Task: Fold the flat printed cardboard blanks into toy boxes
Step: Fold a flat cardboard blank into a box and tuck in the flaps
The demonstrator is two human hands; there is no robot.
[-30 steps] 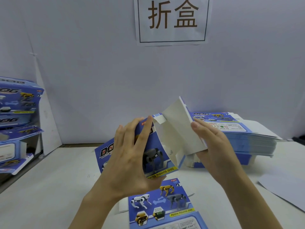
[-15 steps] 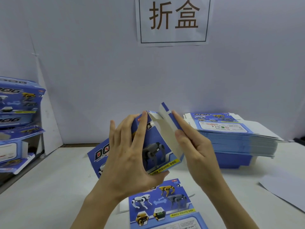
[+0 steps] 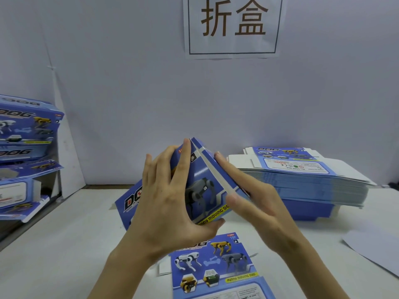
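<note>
Head view: the half-folded blue printed cardboard box (image 3: 200,186) is held above the white bench (image 3: 64,244), just left of the stack of flat blue cardboard blanks (image 3: 302,180). The left hand (image 3: 168,203) grips its printed face, thumb beneath. The right hand (image 3: 254,199) lays straight fingers (image 3: 233,171) flat against the side panel, which lies immediately left of them.

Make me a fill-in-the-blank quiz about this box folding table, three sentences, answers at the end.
1. The toy printed on the half-folded box, gripped by the left hand and pressed by the right hand, is a robot ____.
2. The stack of flat blanks lies on the table on the person's ____ side.
3. The finished boxes are piled at the far ____ of the view.

Answers: dog; right; left
</note>
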